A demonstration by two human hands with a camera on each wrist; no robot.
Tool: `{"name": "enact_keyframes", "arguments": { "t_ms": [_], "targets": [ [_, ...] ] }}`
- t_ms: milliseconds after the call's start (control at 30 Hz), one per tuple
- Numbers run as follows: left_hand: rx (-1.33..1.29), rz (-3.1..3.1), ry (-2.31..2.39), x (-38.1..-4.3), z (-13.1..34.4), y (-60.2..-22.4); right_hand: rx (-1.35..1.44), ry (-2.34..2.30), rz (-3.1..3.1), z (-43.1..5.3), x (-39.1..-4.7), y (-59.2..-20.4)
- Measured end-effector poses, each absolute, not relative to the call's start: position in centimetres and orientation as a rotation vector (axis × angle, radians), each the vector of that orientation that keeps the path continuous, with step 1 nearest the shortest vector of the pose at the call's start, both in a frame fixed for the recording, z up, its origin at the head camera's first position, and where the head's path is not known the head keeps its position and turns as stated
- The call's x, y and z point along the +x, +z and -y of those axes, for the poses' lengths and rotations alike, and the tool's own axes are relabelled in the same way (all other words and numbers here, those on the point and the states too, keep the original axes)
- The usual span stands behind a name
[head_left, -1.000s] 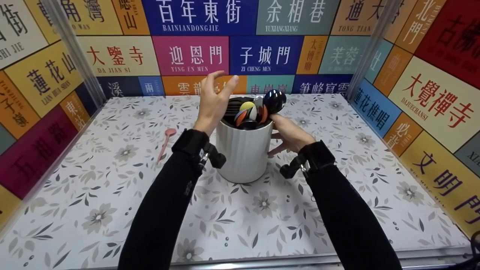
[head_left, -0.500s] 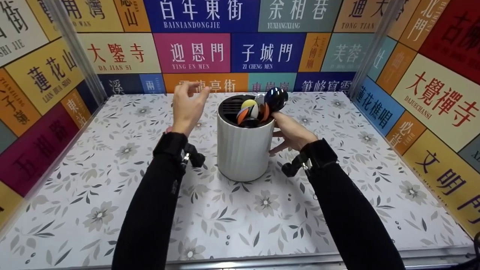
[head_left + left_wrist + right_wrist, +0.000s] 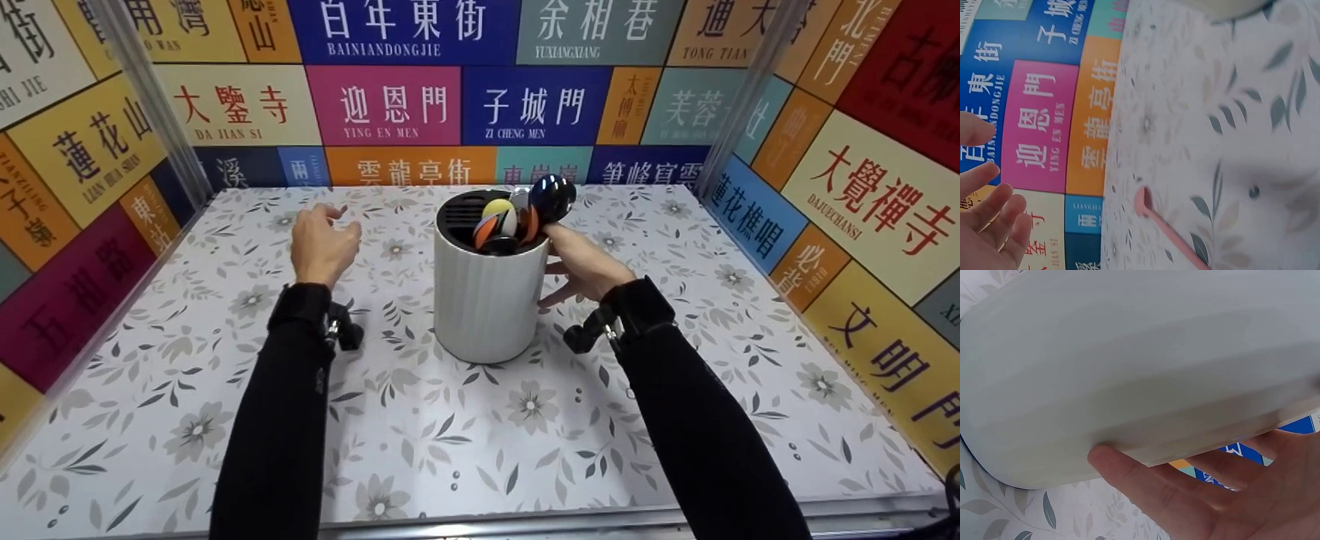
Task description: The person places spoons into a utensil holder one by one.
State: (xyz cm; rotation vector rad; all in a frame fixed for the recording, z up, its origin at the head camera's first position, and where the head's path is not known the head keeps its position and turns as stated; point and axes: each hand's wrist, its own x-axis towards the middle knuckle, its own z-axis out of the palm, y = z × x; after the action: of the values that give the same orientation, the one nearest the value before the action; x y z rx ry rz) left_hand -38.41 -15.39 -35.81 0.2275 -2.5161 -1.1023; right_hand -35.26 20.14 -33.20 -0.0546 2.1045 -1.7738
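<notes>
A white, ribbed utensil holder [image 3: 487,307] stands upright on the table. Several utensils poke out of its black slotted top, among them a shiny black ladle-like head [image 3: 553,196] and a yellow-tipped one [image 3: 498,209]. My right hand [image 3: 589,262] grips the holder's right side; in the right wrist view the thumb [image 3: 1123,472] presses its wall while the fingers reach behind. Left of the holder, my left hand [image 3: 322,244] hovers with loosely bent fingers and nothing in them. A small pink spoon [image 3: 1165,225] lies on the table in the left wrist view, hidden behind the left hand in the head view.
The table [image 3: 457,465] has a floral cover and a metal front edge [image 3: 585,525]. Panels with colourful street-name signs [image 3: 382,105] enclose it at the back and both sides. A black cable [image 3: 949,502] shows at the right corner.
My left hand has moved away from the holder's rim, to the left and lower, over the pink spoon. The right hand stays at the holder, which has not moved.
</notes>
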Motion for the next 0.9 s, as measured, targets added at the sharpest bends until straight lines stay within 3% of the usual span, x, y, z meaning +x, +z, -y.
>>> {"name": "enact_keyframes", "arguments": {
  "t_ms": [900],
  "targets": [
    [0.426, 3.037, -0.824, -37.7, 18.8, -43.2, -0.051, -1.795, -2.086, -19.9, -34.9, -32.9]
  ]
}}
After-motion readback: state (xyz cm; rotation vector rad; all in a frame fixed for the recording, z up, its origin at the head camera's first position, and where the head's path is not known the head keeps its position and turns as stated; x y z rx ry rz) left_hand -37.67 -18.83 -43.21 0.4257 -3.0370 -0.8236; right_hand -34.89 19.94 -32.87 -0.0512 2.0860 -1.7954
